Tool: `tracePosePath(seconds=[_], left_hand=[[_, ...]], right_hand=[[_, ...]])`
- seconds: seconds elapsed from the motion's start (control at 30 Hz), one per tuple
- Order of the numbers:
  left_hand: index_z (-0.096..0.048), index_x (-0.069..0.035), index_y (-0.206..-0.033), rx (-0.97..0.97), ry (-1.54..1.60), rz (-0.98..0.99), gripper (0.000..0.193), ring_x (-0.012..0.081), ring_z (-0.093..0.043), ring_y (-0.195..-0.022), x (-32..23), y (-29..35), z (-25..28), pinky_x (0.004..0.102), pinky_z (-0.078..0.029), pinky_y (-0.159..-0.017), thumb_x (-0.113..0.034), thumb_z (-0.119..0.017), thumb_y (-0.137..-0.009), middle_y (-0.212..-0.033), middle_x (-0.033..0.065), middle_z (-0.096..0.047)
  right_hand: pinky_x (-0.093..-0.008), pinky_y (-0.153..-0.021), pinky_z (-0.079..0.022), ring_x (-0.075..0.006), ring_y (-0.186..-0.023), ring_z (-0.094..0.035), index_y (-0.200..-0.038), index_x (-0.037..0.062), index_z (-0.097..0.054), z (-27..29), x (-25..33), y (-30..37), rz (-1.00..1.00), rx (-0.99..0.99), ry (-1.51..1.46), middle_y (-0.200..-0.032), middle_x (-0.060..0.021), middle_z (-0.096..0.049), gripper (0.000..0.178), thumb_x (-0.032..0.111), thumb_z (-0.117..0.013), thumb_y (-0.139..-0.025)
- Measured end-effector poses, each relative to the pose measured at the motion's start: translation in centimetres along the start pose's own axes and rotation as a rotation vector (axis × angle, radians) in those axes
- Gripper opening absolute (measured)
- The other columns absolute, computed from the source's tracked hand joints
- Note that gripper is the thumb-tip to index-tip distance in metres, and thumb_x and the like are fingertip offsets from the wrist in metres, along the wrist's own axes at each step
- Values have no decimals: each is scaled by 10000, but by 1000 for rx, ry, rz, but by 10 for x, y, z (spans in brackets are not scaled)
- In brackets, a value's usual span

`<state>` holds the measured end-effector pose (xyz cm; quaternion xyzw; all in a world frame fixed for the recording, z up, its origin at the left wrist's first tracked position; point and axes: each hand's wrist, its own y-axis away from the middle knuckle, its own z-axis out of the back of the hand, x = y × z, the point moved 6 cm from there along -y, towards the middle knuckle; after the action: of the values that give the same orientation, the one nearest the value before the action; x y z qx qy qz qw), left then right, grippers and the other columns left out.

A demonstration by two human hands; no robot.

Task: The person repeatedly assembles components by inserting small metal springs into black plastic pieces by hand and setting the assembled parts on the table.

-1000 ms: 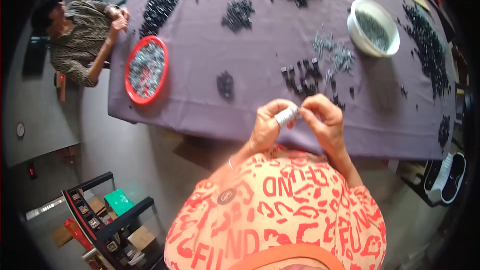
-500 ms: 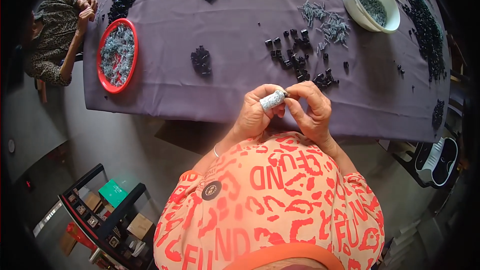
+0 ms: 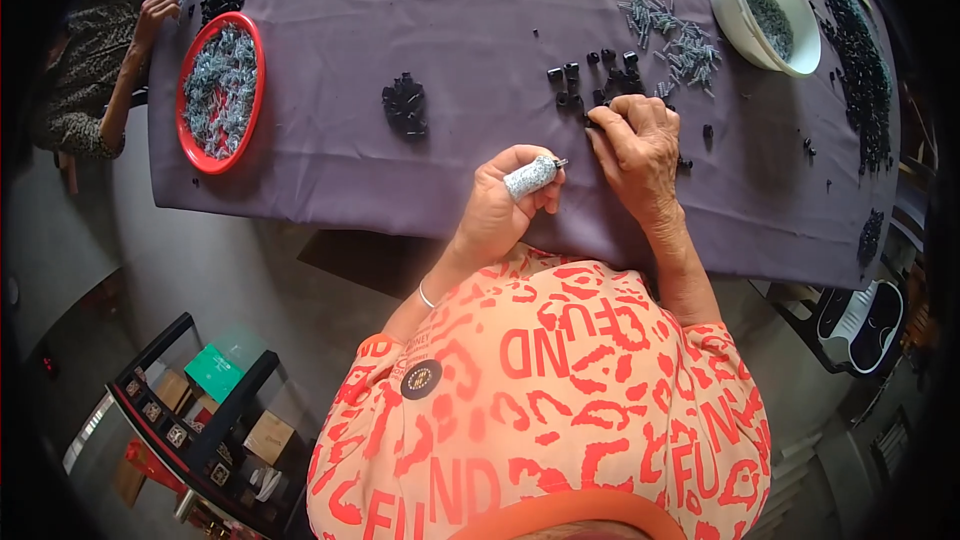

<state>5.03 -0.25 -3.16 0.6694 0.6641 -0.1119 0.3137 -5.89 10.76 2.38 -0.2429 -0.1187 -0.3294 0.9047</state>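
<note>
My left hand point(image 3: 503, 192) is just past the table's near edge, with a speckled grey-white wrap point(image 3: 530, 178) around what looks like its thumb. At the tip of that wrap, the fingers pinch a small thin tube-like piece point(image 3: 562, 163), mostly hidden. Farther right, my right hand point(image 3: 640, 150) reaches onto the table, its thumb and forefinger closed on a small black cylindrical piece point(image 3: 591, 121). Around those fingertips lie several loose black cylindrical pieces point(image 3: 571, 71), some covered by the hand. Just beyond is a scatter of thin greyish clear tubes point(image 3: 690, 55).
A red oval tray point(image 3: 261, 90) of clear pieces stands left, and a white tub point(image 3: 802, 62) of thin tubes stands far right. Black heaps point(image 3: 404, 106) lie on the purple cloth point(image 3: 320, 70). Another person's hand point(image 3: 158, 8) works at the far left.
My hands have come apart. The right one moved forward from the left onto the black pieces, while the left stays near the table edge with its small piece. The view has shifted slightly.
</note>
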Motion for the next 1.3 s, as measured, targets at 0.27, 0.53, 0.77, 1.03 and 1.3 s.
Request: tracePosePath(seconds=[0.27,0.53,0.77,1.03,1.3], left_hand=[[-617,-22,-1027,-51,3,35,298,114,-593,-771,0,-2,1,258,-481,-639,-280,-651,-882,-920,47,-640],[-618,-20,-1020,-56,-55,6,283,108,-597,-771,-8,2,-7,256,-484,-640,-268,-649,-887,-925,54,-645],[-628,-27,-1000,-41,-20,33,178,104,-597,-757,-7,5,-17,249,-481,-639,-174,-630,-901,-898,54,-649],[-623,-14,-997,-59,-25,31,143,104,-593,-743,-5,9,-22,243,-477,-635,-122,-623,-902,-864,55,-650],[-625,-7,-1000,-63,-49,33,155,97,-590,-747,-2,12,-23,237,-477,-630,-112,-641,-886,-866,54,-652]], right_hand=[[-272,-721,-509,-159,-845,-631,-1034,-4,-623,14,-7,16,-256,-83,-720,-970,-91,-659,210,-44,-648,-829],[-293,-742,-547,-184,-891,-645,-1129,-52,-573,9,-1,30,-547,-49,-1431,-1006,-150,-649,241,-21,-589,-891],[-311,-731,-557,-193,-899,-627,-1158,-53,-563,11,0,37,-451,-66,-1500,-990,-155,-636,275,-16,-596,-887],[-313,-709,-558,-198,-905,-629,-1168,-31,-563,12,1,43,-415,-48,-1502,-983,-164,-634,257,12,-566,-915],[-306,-680,-541,-192,-817,-633,-1102,-7,-577,10,-1,45,-467,-71,-1661,-958,-156,-636,180,13,-538,-928]])
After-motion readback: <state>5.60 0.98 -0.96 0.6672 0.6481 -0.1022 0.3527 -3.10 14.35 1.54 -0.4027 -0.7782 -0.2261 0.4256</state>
